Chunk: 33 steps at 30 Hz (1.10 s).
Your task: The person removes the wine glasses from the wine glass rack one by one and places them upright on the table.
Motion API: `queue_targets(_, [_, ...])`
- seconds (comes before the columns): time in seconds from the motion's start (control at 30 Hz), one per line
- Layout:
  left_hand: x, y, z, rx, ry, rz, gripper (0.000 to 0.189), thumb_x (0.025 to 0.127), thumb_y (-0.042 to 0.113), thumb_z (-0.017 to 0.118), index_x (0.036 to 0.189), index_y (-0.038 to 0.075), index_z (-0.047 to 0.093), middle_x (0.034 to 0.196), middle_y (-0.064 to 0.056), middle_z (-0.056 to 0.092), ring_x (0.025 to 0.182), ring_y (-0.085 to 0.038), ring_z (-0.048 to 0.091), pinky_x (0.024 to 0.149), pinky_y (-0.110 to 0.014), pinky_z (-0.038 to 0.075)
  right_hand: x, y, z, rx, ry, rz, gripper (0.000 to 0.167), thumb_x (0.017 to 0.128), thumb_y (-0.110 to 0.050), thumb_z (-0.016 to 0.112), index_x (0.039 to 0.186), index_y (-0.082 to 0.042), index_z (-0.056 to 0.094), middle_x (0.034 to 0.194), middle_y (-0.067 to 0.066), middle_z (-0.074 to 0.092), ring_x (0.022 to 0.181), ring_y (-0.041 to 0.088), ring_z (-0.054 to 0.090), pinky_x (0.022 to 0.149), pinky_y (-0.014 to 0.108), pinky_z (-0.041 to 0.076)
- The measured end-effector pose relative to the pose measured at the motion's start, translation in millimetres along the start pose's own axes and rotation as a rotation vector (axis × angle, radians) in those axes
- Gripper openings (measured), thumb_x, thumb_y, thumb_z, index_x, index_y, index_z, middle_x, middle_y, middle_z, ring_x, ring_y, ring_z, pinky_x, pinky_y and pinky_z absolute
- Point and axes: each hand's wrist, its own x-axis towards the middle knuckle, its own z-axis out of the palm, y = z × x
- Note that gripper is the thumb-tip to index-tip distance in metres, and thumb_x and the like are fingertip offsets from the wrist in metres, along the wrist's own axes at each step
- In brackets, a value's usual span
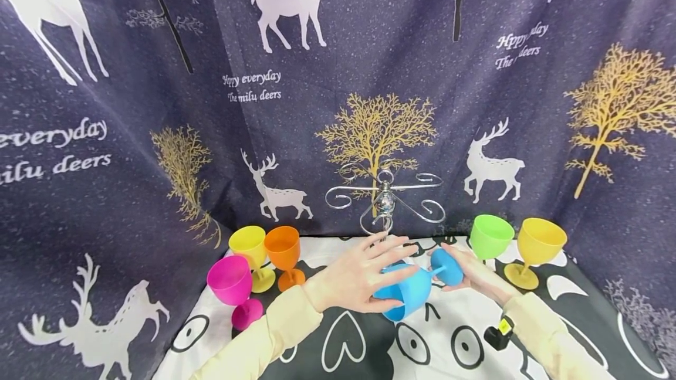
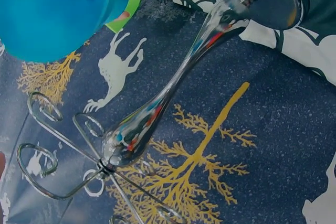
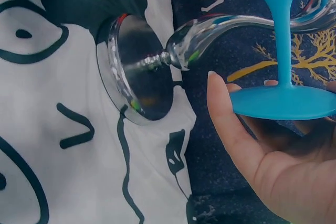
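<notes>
A blue plastic goblet point(image 1: 414, 292) is tipped on its side in the head view, its mouth toward the left and its foot toward the right. My right hand point(image 1: 470, 271) grips it by the round foot point(image 3: 286, 103), thumb at the edge and fingers beneath. Around the mouth end of the bowl, my left hand point(image 1: 364, 277) is spread with fingers extended, overlapping the bowl in the head view. The left wrist view catches the blue bowl point(image 2: 58, 14) at upper left. Just behind both hands stands a chrome rack point(image 1: 385, 201) with curled arms.
To the left stand a pink goblet point(image 1: 230, 280), a yellow goblet point(image 1: 247, 245) and an orange goblet point(image 1: 283, 249). A green goblet point(image 1: 491, 236) and a yellow-orange goblet point(image 1: 540, 242) are at the right. A dark deer-print curtain point(image 1: 338, 75) hangs behind the patterned tablecloth point(image 1: 343, 345).
</notes>
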Motion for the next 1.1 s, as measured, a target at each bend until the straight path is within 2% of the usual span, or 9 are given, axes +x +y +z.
queue_targets(0.17, [-0.5,5.1,3.3,-0.048,-0.019,0.015,0.059,0.084,0.051,0.049,0.127,0.011,0.052,0.139,-0.015,0.034,0.130,-0.028,0.022,0.101,-0.043,0.021,-3.4,1,4,0.039,-0.050,-0.001,0.050,0.097,-0.042,0.033,0.125,-0.004,0.050,0.110,0.023,0.055,0.095,0.038,0.056,0.072,0.051,0.047])
queue_targets(0.37, [-1.1,11.3,6.3,-0.108,-0.092,0.029,0.061,0.082,0.052,0.049,0.131,0.015,0.049,0.142,-0.014,0.027,0.132,-0.026,0.015,0.102,-0.044,0.017,-3.0,3,9,0.082,-0.072,0.016,0.053,0.098,-0.039,0.033,0.129,0.003,0.043,0.112,0.018,0.055,0.095,0.033,0.056,0.074,0.053,0.045])
queue_targets(0.5, [-1.1,13.5,8.3,-0.084,-0.151,0.052,0.063,0.085,0.057,0.042,0.135,0.019,0.045,0.145,-0.012,0.020,0.133,-0.026,0.008,0.103,-0.047,0.012,-1.3,4,13,0.100,-0.093,0.030,0.056,0.099,-0.039,0.030,0.130,0.007,0.037,0.111,0.017,0.055,0.094,0.033,0.057,0.075,0.052,0.045])
queue_targets(0.67, [-0.6,14.9,10.1,-0.052,-0.220,0.069,0.065,0.085,0.061,0.035,0.137,0.024,0.040,0.147,-0.009,0.015,0.133,-0.026,0.003,0.102,-0.049,0.009,-0.8,3,16,0.133,-0.097,0.042,0.061,0.097,-0.042,0.034,0.131,0.010,0.029,0.108,0.017,0.055,0.095,0.033,0.057,0.076,0.052,0.045])
queue_targets(0.87, [1.1,14.9,11.7,-0.066,-0.244,0.081,0.063,0.084,0.060,0.039,0.137,0.025,0.040,0.148,-0.009,0.014,0.133,-0.028,0.001,0.102,-0.052,0.007,-1.2,5,17,0.171,-0.097,0.066,0.054,0.098,-0.038,0.031,0.129,0.006,0.030,0.107,0.016,0.054,0.094,0.034,0.056,0.076,0.053,0.044])
queue_targets(1.1, [2.6,14.8,12.9,-0.095,-0.223,0.081,0.059,0.085,0.050,0.046,0.138,0.024,0.040,0.147,-0.010,0.015,0.133,-0.030,0.006,0.102,-0.049,0.011,-1.4,10,18,0.174,-0.196,0.112,0.052,0.098,-0.039,0.031,0.130,0.003,0.033,0.105,0.021,0.054,0.091,0.035,0.056,0.075,0.054,0.045])
